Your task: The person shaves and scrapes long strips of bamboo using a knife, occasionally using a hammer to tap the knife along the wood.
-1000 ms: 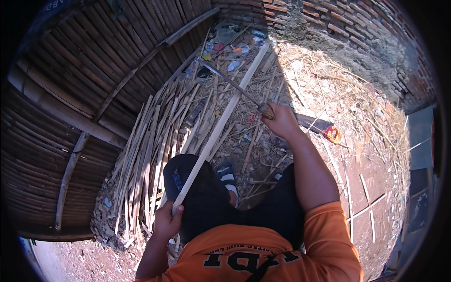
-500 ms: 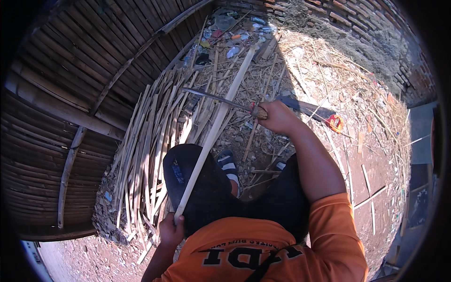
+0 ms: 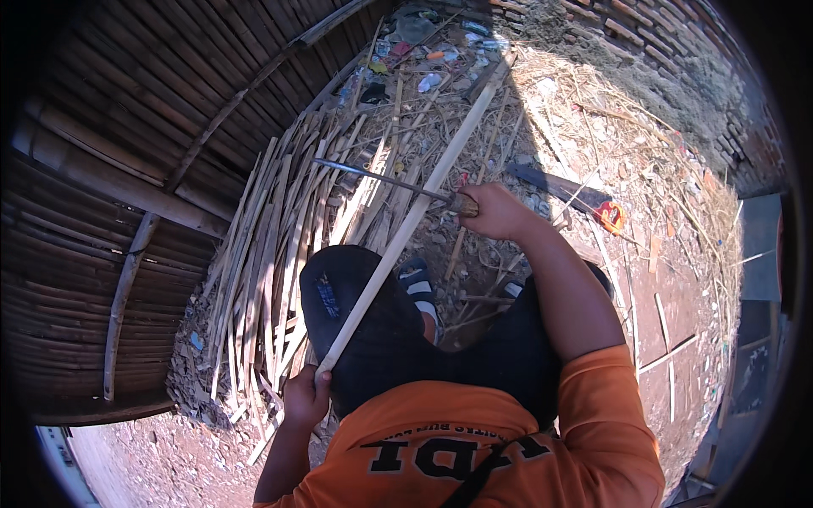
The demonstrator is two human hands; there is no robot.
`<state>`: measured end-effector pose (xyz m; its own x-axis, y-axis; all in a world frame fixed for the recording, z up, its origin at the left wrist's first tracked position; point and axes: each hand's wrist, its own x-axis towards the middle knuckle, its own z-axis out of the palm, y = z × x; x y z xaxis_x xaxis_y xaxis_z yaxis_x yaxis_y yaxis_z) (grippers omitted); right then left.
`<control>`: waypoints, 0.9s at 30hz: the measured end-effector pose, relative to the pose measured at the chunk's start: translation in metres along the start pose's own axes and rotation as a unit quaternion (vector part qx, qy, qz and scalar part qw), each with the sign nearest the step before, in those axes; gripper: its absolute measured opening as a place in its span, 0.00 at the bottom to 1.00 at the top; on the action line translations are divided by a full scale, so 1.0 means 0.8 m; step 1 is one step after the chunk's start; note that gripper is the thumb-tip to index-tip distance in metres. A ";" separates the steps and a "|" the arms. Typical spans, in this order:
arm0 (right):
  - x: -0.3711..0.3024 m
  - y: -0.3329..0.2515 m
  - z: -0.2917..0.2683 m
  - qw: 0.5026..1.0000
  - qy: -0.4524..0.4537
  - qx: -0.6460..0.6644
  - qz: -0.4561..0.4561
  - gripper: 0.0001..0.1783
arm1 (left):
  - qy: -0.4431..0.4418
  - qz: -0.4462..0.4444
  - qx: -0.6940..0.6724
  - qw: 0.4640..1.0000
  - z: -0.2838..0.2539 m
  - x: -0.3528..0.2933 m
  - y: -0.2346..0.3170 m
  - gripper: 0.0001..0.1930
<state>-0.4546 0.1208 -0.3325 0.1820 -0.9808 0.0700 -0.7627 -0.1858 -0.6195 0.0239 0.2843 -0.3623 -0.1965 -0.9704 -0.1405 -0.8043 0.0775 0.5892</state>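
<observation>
A long pale bamboo strip (image 3: 385, 264) slants across my left thigh, its far end reaching toward the litter by the wall. My left hand (image 3: 306, 396) is closed round its near end beside my hip. In my right hand (image 3: 495, 212) is the wooden handle (image 3: 462, 204) of a long, narrow-bladed knife. Its blade (image 3: 373, 175) points left and crosses the strip beyond my knees; whether the edge is biting into the strip I cannot tell.
Many split bamboo strips (image 3: 262, 262) lie piled at the left, beside a slatted bamboo wall (image 3: 93, 245). A handsaw with an orange handle (image 3: 610, 218) rests on the ground at the right. Shavings and litter (image 3: 429, 82) stretch to a brick wall (image 3: 627, 32).
My left hand and the near end of the bamboo strip have moved forward a little. The knife has shifted slightly left, and its crossing with the strip is now closer to the handle.
</observation>
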 end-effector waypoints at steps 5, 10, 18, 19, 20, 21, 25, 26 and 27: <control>-0.008 -0.033 -0.001 0.986 -0.145 -0.078 -0.030 0.20 | 0.035 0.017 0.007 0.999 0.014 -0.004 -0.004 0.20; 0.004 0.021 -0.023 0.985 0.026 0.094 0.146 0.18 | 0.061 0.035 0.046 0.996 0.023 0.001 -0.012 0.19; 0.005 -0.009 0.018 0.988 -0.103 -0.103 -0.054 0.19 | 0.072 0.029 0.015 0.997 0.034 -0.002 -0.020 0.19; 0.008 0.002 0.011 0.996 -0.062 -0.058 0.017 0.19 | 0.076 0.028 0.015 0.997 0.033 0.002 -0.019 0.19; 0.009 0.019 0.006 0.996 -0.021 -0.013 0.088 0.18 | 0.077 0.029 0.032 0.996 0.030 0.001 -0.018 0.19; 0.013 0.030 0.000 0.987 0.023 0.031 0.153 0.18 | 0.082 0.031 0.047 0.995 0.028 0.003 -0.015 0.19; 0.006 0.023 0.009 0.991 0.085 0.059 0.079 0.18 | 0.080 0.046 0.052 0.994 0.025 0.001 -0.021 0.20; 0.004 0.005 0.013 0.996 0.059 0.043 0.049 0.18 | 0.082 0.042 0.047 0.995 0.025 0.000 -0.021 0.20; 0.000 -0.014 0.014 0.999 0.031 0.026 0.019 0.18 | 0.083 0.036 0.042 0.995 0.027 -0.002 -0.019 0.19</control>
<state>-0.4392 0.1238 -0.3342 0.1133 -0.9893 0.0922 -0.7344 -0.1459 -0.6629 0.0238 0.2898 -0.3884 -0.1665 -0.9854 0.0368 -0.8364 0.1609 0.5241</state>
